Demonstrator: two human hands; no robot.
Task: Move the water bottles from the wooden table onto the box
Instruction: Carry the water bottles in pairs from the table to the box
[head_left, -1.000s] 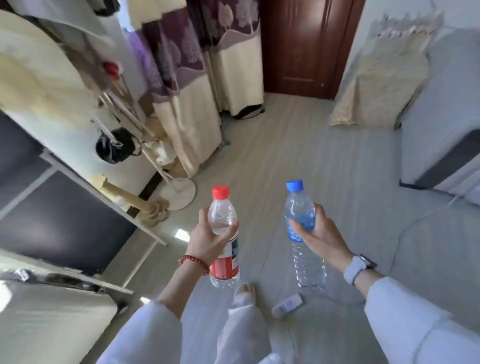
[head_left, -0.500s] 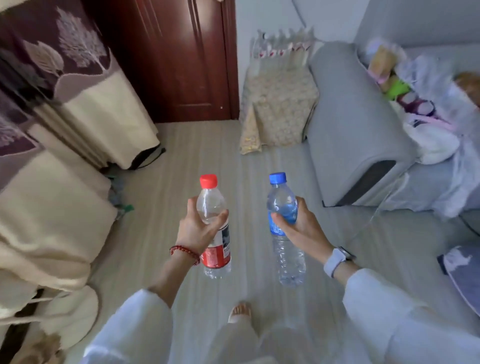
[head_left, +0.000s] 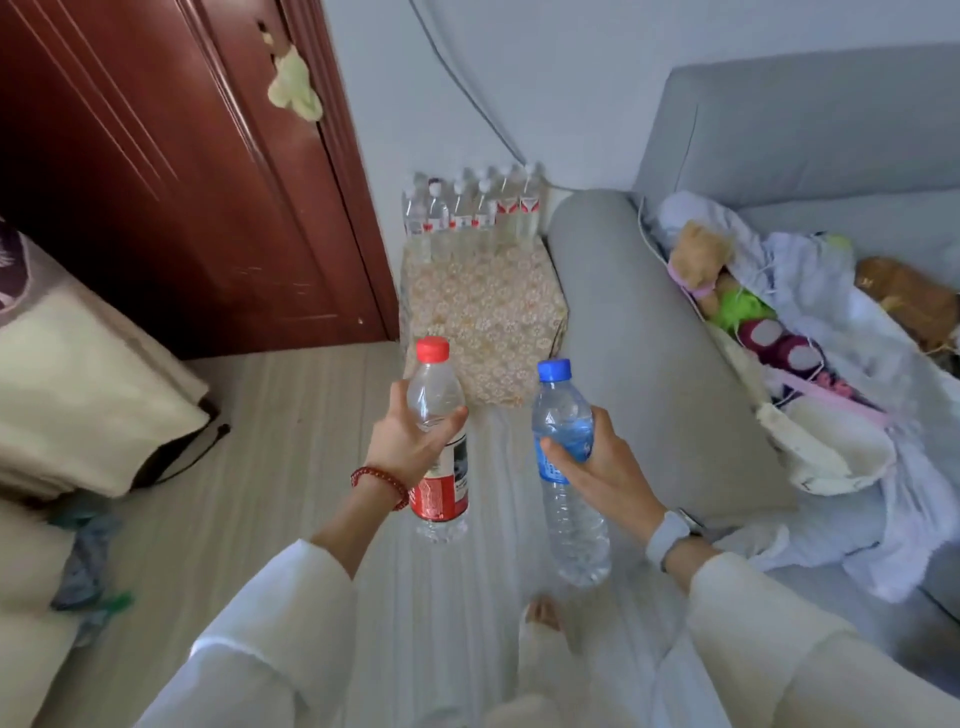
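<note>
Above a pale wood-look floor (head_left: 291, 415), two hands hold one water bottle each, upright, out in front of the person's body. On the left, the left hand (head_left: 410, 447), with a red bead bracelet (head_left: 379, 480) at the wrist, has its fingers (head_left: 451, 422) wrapped around the shoulder of a clear plastic bottle with a red cap and red label (head_left: 439, 457). On the right, the right hand (head_left: 597, 467), with a pale grey wristwatch (head_left: 670, 535), has its fingers closed around the upper part of a clear plastic bottle with a blue cap and blue label (head_left: 566, 467), which leans slightly. The two bottles are near each other but apart. Farther ahead stands a box draped in a cream floral cloth (head_left: 483, 317), between a dark red-brown wooden door (head_left: 171, 171) and the arm of a grey fabric sofa (head_left: 649, 338). A cluster of clear water bottles with white caps (head_left: 470, 213) stands along the back of the box, against the wall.
</note>
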